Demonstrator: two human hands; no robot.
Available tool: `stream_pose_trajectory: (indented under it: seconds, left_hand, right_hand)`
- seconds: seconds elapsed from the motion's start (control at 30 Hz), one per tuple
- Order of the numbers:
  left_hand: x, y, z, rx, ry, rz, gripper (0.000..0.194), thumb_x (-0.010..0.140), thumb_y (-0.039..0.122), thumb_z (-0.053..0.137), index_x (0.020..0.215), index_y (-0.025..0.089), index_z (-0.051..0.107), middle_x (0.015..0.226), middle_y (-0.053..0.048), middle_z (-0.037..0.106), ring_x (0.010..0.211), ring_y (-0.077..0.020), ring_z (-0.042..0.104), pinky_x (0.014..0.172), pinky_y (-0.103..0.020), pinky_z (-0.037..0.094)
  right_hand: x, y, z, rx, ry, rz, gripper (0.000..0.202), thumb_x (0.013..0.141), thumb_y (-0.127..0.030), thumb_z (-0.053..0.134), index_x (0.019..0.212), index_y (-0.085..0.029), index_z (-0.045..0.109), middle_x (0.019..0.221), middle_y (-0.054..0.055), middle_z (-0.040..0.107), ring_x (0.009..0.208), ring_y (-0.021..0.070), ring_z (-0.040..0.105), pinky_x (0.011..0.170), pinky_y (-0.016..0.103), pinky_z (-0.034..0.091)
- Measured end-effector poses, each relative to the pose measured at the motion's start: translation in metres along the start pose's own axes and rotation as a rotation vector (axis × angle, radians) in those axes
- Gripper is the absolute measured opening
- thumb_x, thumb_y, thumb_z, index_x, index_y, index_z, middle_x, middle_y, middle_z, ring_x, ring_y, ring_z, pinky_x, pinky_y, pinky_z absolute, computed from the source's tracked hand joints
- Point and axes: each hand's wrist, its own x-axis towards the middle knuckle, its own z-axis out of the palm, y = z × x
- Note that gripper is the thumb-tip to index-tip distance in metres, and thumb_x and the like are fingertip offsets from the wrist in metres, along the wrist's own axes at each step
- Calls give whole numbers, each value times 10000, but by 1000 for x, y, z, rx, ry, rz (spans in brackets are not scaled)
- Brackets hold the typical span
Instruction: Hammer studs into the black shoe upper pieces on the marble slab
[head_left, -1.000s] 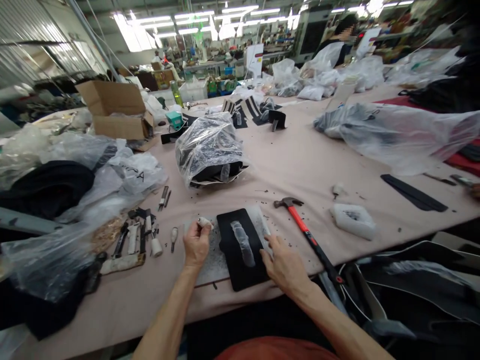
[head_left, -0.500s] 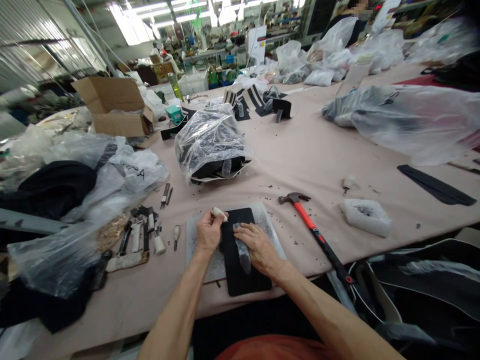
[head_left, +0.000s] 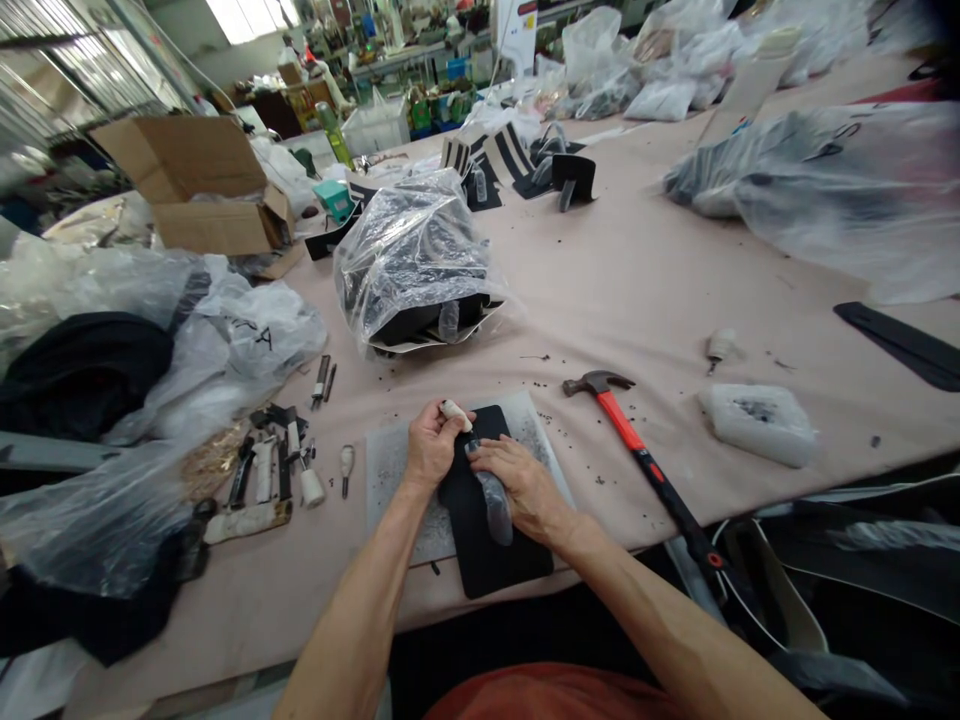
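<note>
My left hand (head_left: 433, 446) is closed round a hand punch with a white-wrapped grip (head_left: 456, 414). Its lower end points at the top of a strap in clear plastic wrap (head_left: 495, 505), which lies on a flat black panel (head_left: 480, 560). From the other side, my right hand (head_left: 517, 482) bends its fingers over the strap's upper end and keeps it against the panel; its thumb is hidden. Under the panel is a pale, speckled board (head_left: 382, 490). A claw hammer with a red and black handle (head_left: 622, 425) rests to the right of the board.
Several hand tools (head_left: 281, 450) and a small white-handled tool (head_left: 346, 470) lie on the left. Beyond the board sits a plastic-covered bundle (head_left: 420, 260). On the right are a white block (head_left: 761, 425) and a black strip (head_left: 900, 345). A cardboard box (head_left: 210, 225) stands back left.
My left hand has brought the punch right, from beside the panel to the strap's upper end. The right hand stays on the strap. The camera view has tipped down slightly.
</note>
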Motion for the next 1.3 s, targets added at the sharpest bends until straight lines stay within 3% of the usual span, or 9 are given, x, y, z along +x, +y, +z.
stream_pose_trajectory:
  seconds: [0.43,0.57,0.7,0.8,0.93,1.03,1.1,1.2,1.3]
  left_hand:
    - [-1,-10,1,117,-26,64,139,836,313,636,889,187,609,866,-65,755,813,-200,717,719,-264,539]
    - [-6,-10,3,253,-24,159,70,858,260,597,885,199,618,849,-43,745,818,-193,715,723,-256,528]
    - [-10,-10,2,358,-44,228,74,859,213,585,898,204,647,891,-36,743,827,-185,701,770,-262,517]
    - [-9,-9,0,399,-89,236,91,855,212,583,910,204,656,889,-39,739,833,-194,696,788,-271,516]
    - [-4,-7,-4,418,-143,239,98,848,211,572,897,204,657,855,-32,726,815,-192,677,779,-269,507]
    - [-1,-5,-7,404,-192,233,83,837,216,571,860,202,649,823,-24,710,787,-185,655,766,-268,495]
    - [0,-5,-8,389,-222,219,77,834,220,565,834,201,640,815,-20,699,777,-180,642,766,-268,488]
    - [-1,-7,-9,363,-248,210,94,846,236,550,834,199,636,818,-20,685,783,-178,628,783,-271,481]
    - [-3,-9,-9,353,-243,220,124,866,263,538,858,195,642,816,-23,674,781,-178,617,788,-273,474]
  right_hand:
    - [0,0,1,-9,1,-22,478,808,1,390,1150,-200,658,1250,69,684,1285,228,541,1157,527,337]
    - [-3,2,-23,6,19,-21,497,820,-26,379,1218,-208,615,1258,69,662,1219,200,573,1095,436,429]
    - [-28,23,-76,-375,219,361,365,856,-151,473,1197,-136,604,1191,160,644,1141,278,576,1019,441,456]
    - [-51,42,-111,-639,143,736,285,803,-259,628,1039,-100,624,1038,198,640,979,315,598,851,423,492]
    - [-59,45,-127,-107,166,1002,73,759,-206,588,708,-182,541,613,-7,533,554,130,468,491,215,392]
    - [-44,26,-126,502,156,1097,115,799,-210,479,687,-204,503,522,-78,427,424,92,350,387,189,341]
    - [-31,6,-127,697,169,1151,129,848,-225,443,726,-205,483,534,-90,376,384,80,315,369,181,318]
    - [-13,-28,-131,695,293,1060,233,937,-397,428,811,-209,480,548,-92,344,365,74,296,352,174,252]
    - [1,-56,-135,320,373,725,382,954,-572,404,860,-215,505,566,-63,401,416,97,363,399,203,276]
